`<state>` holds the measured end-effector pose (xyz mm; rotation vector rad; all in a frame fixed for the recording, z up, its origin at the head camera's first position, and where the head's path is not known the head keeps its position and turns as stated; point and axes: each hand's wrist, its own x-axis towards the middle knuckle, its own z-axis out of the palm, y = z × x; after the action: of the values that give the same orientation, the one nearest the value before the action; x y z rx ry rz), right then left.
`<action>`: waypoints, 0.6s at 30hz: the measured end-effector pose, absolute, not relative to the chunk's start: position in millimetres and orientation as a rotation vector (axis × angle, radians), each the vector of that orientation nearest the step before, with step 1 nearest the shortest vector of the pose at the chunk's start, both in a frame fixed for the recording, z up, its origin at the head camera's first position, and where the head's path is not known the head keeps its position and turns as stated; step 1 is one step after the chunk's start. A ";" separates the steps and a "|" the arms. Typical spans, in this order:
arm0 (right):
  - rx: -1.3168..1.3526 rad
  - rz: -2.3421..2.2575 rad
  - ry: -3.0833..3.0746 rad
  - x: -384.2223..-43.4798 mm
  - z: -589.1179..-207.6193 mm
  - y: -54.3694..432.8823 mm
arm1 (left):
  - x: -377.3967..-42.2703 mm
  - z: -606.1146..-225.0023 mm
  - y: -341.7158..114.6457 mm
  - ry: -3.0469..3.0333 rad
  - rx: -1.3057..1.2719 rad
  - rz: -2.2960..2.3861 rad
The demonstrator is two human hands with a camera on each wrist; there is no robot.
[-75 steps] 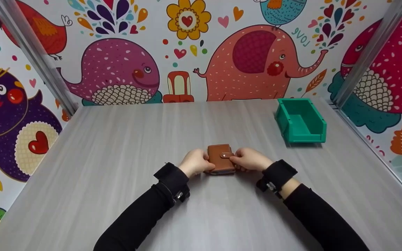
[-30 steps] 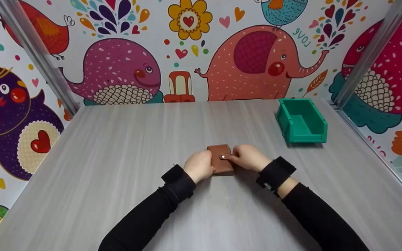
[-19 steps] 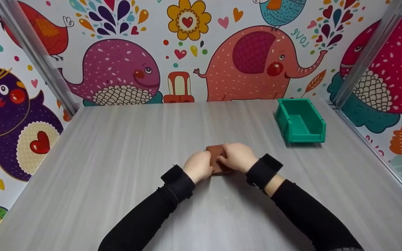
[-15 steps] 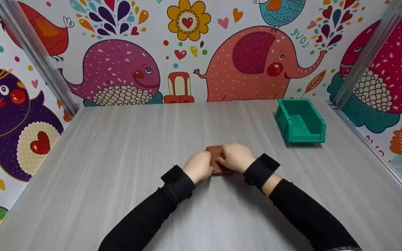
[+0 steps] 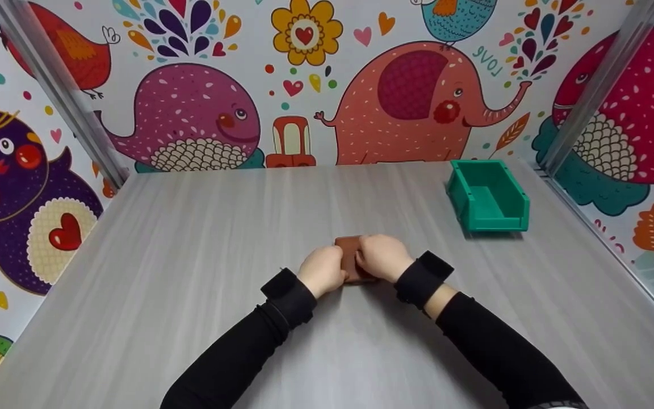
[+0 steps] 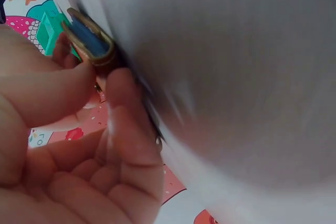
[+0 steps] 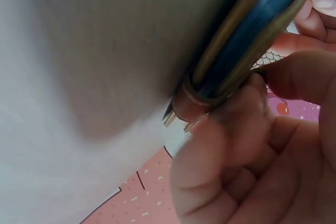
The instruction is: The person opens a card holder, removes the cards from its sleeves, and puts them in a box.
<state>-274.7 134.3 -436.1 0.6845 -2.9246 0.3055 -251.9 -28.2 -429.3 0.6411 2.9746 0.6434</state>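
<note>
A small brown leather wallet (image 5: 349, 255) lies on the grey table at the middle of the head view. My left hand (image 5: 322, 271) grips its left side; in the left wrist view the thumb and fingers pinch the wallet's spine (image 6: 106, 62). Over the right side lies my right hand (image 5: 385, 258), fingers curled, covering the snap from above. Up close in the right wrist view, a brown strap (image 7: 190, 106) runs around the wallet's edge, with blue inner leaves (image 7: 247, 35) between the covers. The right thumb and fingertips are at the strap's snap end.
A green plastic bin (image 5: 489, 199) stands at the back right of the table (image 5: 219, 227). Cartoon-printed panels (image 5: 298, 85) rise at the back and both sides, with metal posts (image 5: 57, 96) at the corners.
The right hand has moved left from the strap's end onto the wallet's front, hiding the snap. The left hand slid slightly right earlier and now holds still. The wallet stays in place.
</note>
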 end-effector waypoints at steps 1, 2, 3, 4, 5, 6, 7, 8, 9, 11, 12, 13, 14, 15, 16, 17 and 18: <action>0.698 0.318 -2.919 -275.1 -436.4 134.8 | -252.1 -429.5 -28.1 2.976 0.643 0.647; 0.711 0.335 -2.917 -275.6 -436.6 135.4 | -251.9 -429.6 -27.9 2.976 0.645 0.650; 0.725 0.354 -2.917 -276.3 -436.5 136.1 | -252.1 -430.1 -27.9 2.978 0.647 0.650; 0.739 0.378 -2.921 -277.2 -436.1 136.7 | -252.2 -430.4 -28.0 2.980 0.650 0.651; 0.754 0.402 -2.924 -278.3 -435.9 137.7 | -252.3 -430.8 -28.1 2.982 0.653 0.650; 0.768 0.428 -2.927 -279.7 -435.6 138.7 | -252.3 -431.1 -28.2 2.983 0.653 0.650; 0.781 0.462 -2.935 -281.1 -435.2 140.0 | -252.3 -431.5 -28.3 2.985 0.654 0.650; 0.793 0.496 -2.944 -282.6 -434.9 141.5 | -252.4 -431.8 -28.4 2.986 0.652 0.650; 0.799 0.537 -2.957 -284.2 -434.8 143.0 | -252.3 -431.8 -28.6 2.988 0.650 0.648; 0.801 0.630 -2.983 -286.9 -434.4 146.1 | -252.1 -431.8 -28.4 2.984 0.641 0.652; 0.797 0.676 -2.999 -288.1 -434.1 147.4 | -252.0 -431.7 -28.3 2.980 0.636 0.656; 0.791 0.722 -3.014 -288.9 -433.8 148.7 | -252.0 -431.6 -28.2 2.975 0.632 0.661; 0.785 0.763 -3.025 -289.7 -433.9 149.8 | -252.1 -431.4 -28.2 2.972 0.627 0.666; 0.778 0.802 -3.035 -290.4 -433.9 150.7 | -252.2 -431.2 -28.2 2.968 0.622 0.671; 0.773 0.832 -3.039 -290.9 -434.0 151.4 | -252.4 -431.2 -28.3 2.964 0.616 0.677; 0.771 0.856 -3.043 -291.4 -434.3 152.1 | -252.7 -431.1 -28.6 2.965 0.617 0.682; 0.772 0.871 -3.044 -291.7 -434.6 152.4 | -252.8 -431.0 -28.9 2.965 0.619 0.688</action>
<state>-291.7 152.4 -434.6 0.7721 -3.0444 0.8710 -252.8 -28.9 -431.0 0.6185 2.9652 0.6882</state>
